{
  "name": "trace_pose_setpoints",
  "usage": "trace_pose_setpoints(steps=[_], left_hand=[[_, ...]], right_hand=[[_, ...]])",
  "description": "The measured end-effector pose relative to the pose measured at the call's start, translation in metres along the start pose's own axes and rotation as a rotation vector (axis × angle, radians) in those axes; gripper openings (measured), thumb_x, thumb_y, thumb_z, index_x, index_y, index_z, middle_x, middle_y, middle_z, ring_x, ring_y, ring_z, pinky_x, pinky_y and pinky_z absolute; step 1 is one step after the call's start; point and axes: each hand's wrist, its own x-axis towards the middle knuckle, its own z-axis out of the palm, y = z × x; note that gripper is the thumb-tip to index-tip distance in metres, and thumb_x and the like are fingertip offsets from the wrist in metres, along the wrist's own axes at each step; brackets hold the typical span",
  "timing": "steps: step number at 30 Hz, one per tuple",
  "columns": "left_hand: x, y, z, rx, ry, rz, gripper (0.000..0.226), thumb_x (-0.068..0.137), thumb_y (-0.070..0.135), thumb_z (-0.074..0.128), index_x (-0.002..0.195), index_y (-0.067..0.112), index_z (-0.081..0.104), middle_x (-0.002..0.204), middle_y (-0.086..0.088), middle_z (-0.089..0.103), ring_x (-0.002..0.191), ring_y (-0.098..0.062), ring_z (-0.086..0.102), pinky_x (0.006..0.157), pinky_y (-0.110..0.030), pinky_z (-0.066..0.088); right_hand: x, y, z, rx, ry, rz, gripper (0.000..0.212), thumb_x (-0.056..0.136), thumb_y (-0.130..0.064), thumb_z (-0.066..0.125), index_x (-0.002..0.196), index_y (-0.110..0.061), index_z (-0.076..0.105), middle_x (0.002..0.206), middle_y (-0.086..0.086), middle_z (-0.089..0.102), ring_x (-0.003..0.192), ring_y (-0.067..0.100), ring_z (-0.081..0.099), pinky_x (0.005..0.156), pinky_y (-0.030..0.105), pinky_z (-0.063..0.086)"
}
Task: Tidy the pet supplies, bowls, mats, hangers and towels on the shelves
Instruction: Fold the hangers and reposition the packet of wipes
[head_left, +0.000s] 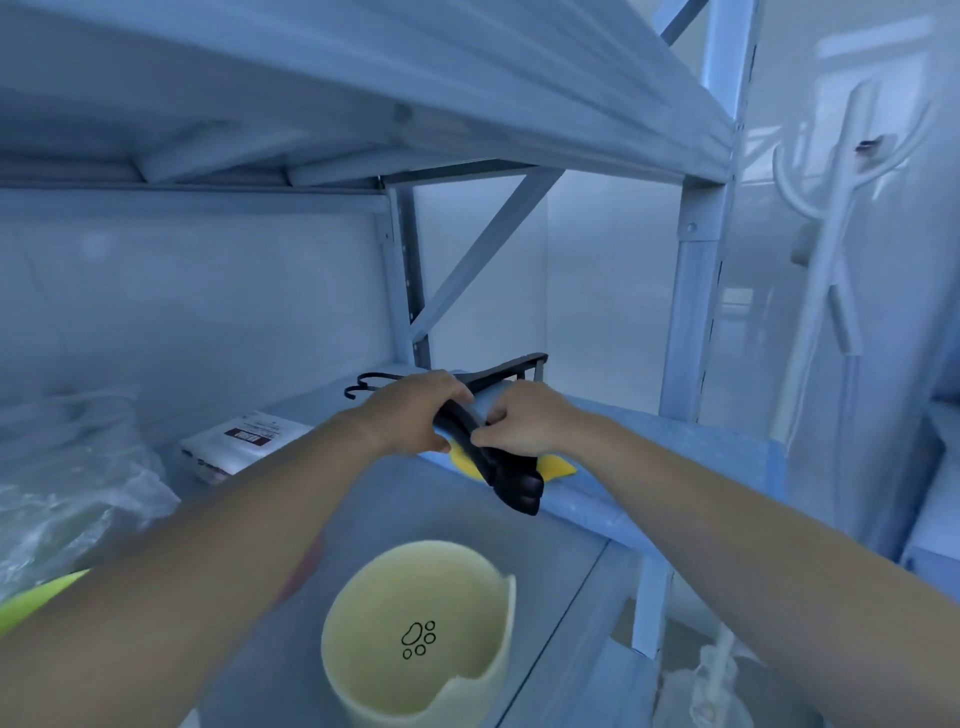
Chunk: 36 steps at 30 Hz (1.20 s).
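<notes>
Bowl first: closest to us a pale yellow bowl with a small paw print inside sits on the grey shelf. Its rim has a notch cut in it. Low on the left, the edge of a green thing peeks in. Above it lies a clear plastic bag, all crinkled.

Both our arms reach forward over the bowl. Our left hand is curled over the top of the black hangers and grips them. Our right hand pinches the same bunch from the right side, with its fingers tucked in. The two hands are almost touching.

The hangers are on the right part of the shelf, over the near left edge of a folded blue cloth. We cannot tell if the cloth is a mat or a towel. A yellow patch shows under the hangers. Their hooks stick out to the left, behind our left hand.

A white packet with a dark label lies flat farther back on the left. Far off to the right, past the shelf post, stands a white coat stand.
</notes>
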Motion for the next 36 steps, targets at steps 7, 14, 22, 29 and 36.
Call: trace_pose_setpoints(steps=[7,14,22,29,36], left_hand=[[0.011,0.003,0.009,-0.021,-0.034,0.076,0.045,0.079,0.013,0.068,0.121,0.024,0.055,0.123,0.002,0.051,0.114,-0.017,0.049,0.097,-0.036,0.041],[0.011,-0.003,0.007,0.096,-0.006,0.091,0.04,0.078,0.026,0.069,0.115,0.035,0.056,0.113,0.006,0.049,0.105,-0.014,0.05,0.084,-0.041,0.048],[0.015,0.0,0.009,0.183,0.042,0.137,0.037,0.073,0.03,0.073,0.107,0.03,0.058,0.108,0.01,0.055,0.102,-0.011,0.051,0.077,-0.032,0.045],[0.012,-0.003,0.014,0.095,0.043,0.139,0.039,0.075,0.023,0.072,0.112,0.026,0.059,0.114,0.008,0.058,0.106,-0.012,0.051,0.087,-0.032,0.044],[0.008,-0.008,0.016,0.029,0.076,0.163,0.043,0.076,0.027,0.072,0.116,0.032,0.056,0.112,0.012,0.056,0.106,-0.009,0.049,0.083,-0.031,0.044]], right_hand=[[-0.009,-0.002,-0.001,-0.022,0.038,0.089,0.039,0.07,-0.032,0.067,0.049,-0.014,0.039,0.048,0.001,0.036,0.049,0.017,0.037,0.046,0.027,0.029],[-0.015,-0.011,-0.004,-0.05,0.057,0.096,0.044,0.067,-0.047,0.074,0.075,-0.005,0.068,0.058,0.002,0.052,0.061,0.017,0.05,0.051,0.026,0.037],[-0.02,-0.017,0.0,-0.13,0.021,0.115,0.04,0.068,-0.041,0.075,0.056,-0.012,0.049,0.052,0.0,0.044,0.058,0.018,0.047,0.051,0.027,0.036],[-0.024,-0.021,0.008,-0.141,-0.016,0.144,0.034,0.064,-0.037,0.079,0.075,-0.01,0.062,0.064,0.002,0.055,0.064,0.019,0.054,0.049,0.024,0.039],[-0.029,-0.016,-0.003,-0.125,-0.002,0.136,0.03,0.063,-0.03,0.077,0.078,-0.005,0.071,0.062,0.004,0.056,0.062,0.018,0.051,0.053,0.024,0.038]])
